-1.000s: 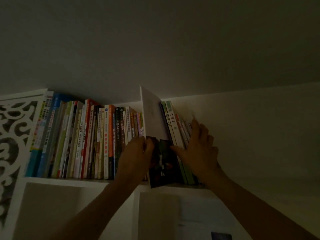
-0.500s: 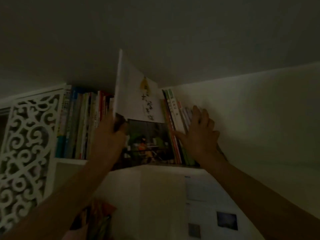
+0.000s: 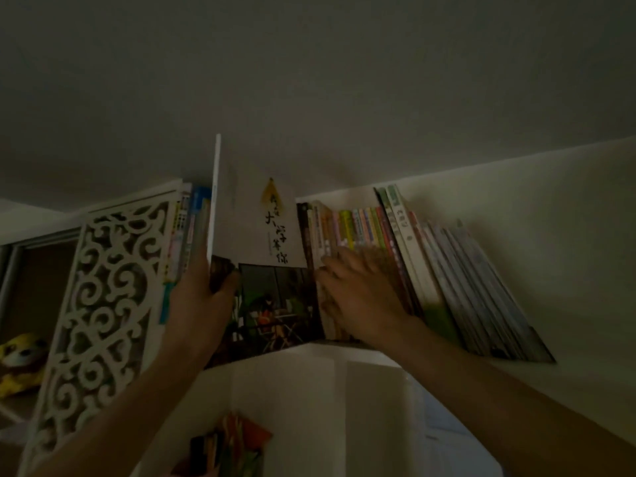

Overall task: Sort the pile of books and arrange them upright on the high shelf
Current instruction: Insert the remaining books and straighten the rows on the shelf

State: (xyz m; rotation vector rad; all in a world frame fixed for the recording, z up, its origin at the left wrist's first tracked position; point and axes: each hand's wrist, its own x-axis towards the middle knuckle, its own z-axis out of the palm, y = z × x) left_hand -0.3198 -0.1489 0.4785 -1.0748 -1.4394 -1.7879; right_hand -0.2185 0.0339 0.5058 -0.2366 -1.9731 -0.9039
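Left hand (image 3: 198, 304) grips the lower spine edge of a large white-covered book (image 3: 261, 242), thumb curled over its front, holding it upright in front of the high shelf (image 3: 347, 346), its cover facing us. Right hand (image 3: 361, 297) lies flat, fingers spread, pressing against the spines of the row of books (image 3: 354, 232) just right of it. Further right, thin books (image 3: 481, 287) lean over at a slant. To the left, more books (image 3: 186, 235) stand behind a white carved panel (image 3: 103, 290). A yellow plush toy (image 3: 20, 359) sits lower left.
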